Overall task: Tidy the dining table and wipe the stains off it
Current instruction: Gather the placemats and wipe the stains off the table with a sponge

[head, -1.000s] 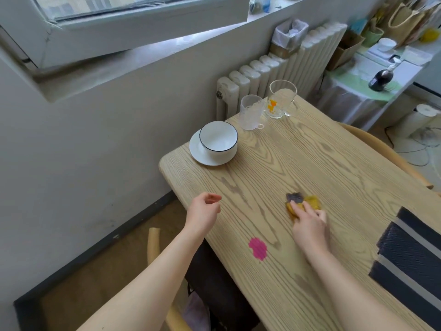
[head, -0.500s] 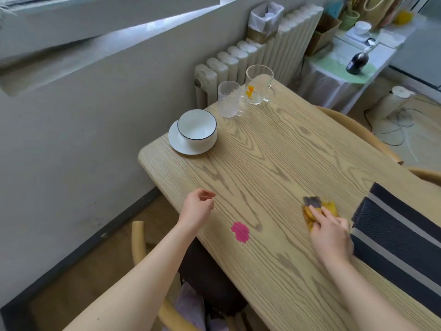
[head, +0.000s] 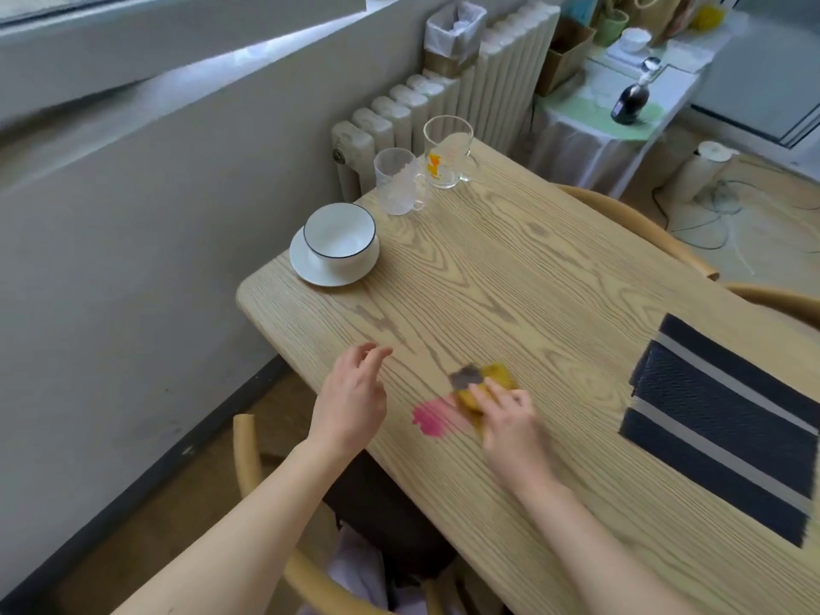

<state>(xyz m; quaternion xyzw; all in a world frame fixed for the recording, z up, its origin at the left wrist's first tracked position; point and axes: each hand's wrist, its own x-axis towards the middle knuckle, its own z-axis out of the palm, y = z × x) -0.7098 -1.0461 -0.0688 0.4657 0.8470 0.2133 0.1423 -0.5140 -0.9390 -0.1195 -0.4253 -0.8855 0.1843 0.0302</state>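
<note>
My right hand (head: pixel 506 419) presses a yellow and grey cloth (head: pixel 481 379) onto the wooden dining table (head: pixel 510 281), at the right edge of a pink stain (head: pixel 432 417) that is smeared into streaks. My left hand (head: pixel 350 392) hovers over the table's left edge, fingers loosely apart, holding nothing. At the table's far left corner a white bowl (head: pixel 339 235) sits on a white saucer (head: pixel 306 270).
Two clear glass cups (head: pixel 397 179) (head: pixel 446 150) stand at the far end near a radiator (head: pixel 443 95). A dark striped placemat (head: pixel 727 419) lies at the right. Wooden chairs flank the table: one chair back (head: pixel 246 450) below left, another chair back (head: pixel 639 224) at the right.
My right hand slid the cloth left from beside the placemat onto the pink stain, which is now smeared into streaks. My left hand lifted and spread slightly.
</note>
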